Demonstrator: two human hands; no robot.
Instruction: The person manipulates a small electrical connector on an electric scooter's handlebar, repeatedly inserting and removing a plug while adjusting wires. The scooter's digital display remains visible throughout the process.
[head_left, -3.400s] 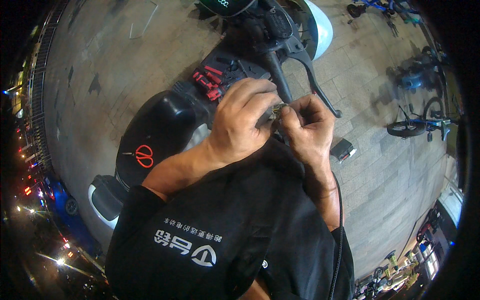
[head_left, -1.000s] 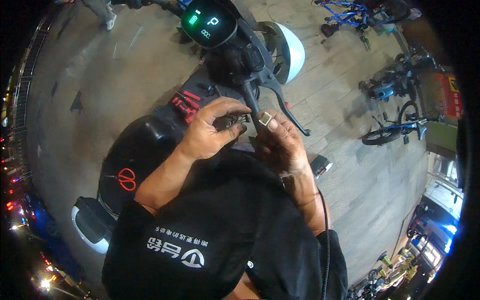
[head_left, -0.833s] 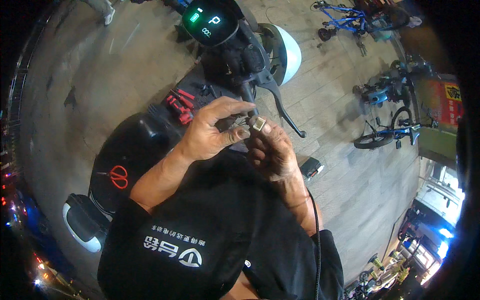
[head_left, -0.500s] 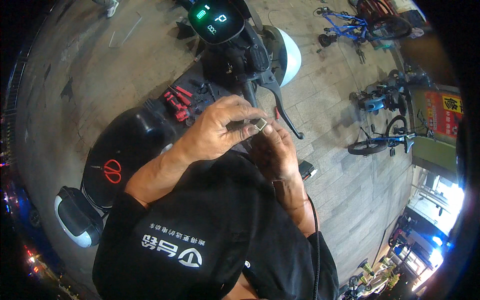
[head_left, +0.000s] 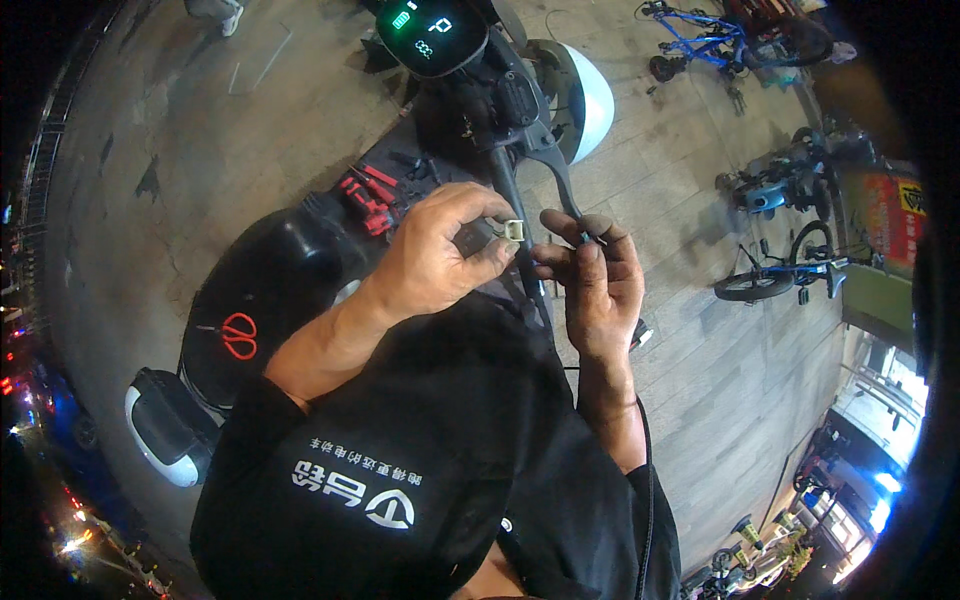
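My left hand pinches a small white plastic wire connector between thumb and fingertips, its hollow end showing. To the right, apart from the connector, my right hand has thumb and fingers pinched on a tiny dark bluish piece, too small to name. Both hands are over the scooter's handlebar grip, close to the brake lever. Beyond them the scooter's dashboard display is lit.
Red-handled scissors lie on the black scooter seat. Red tools rest on the footboard. A blue bicycle and another bicycle are on the paving at the right. A black cable runs beside my right arm.
My right hand has drawn away from the white connector to the right, its fingers now raised around a tiny piece. The left hand still holds the connector, little moved.
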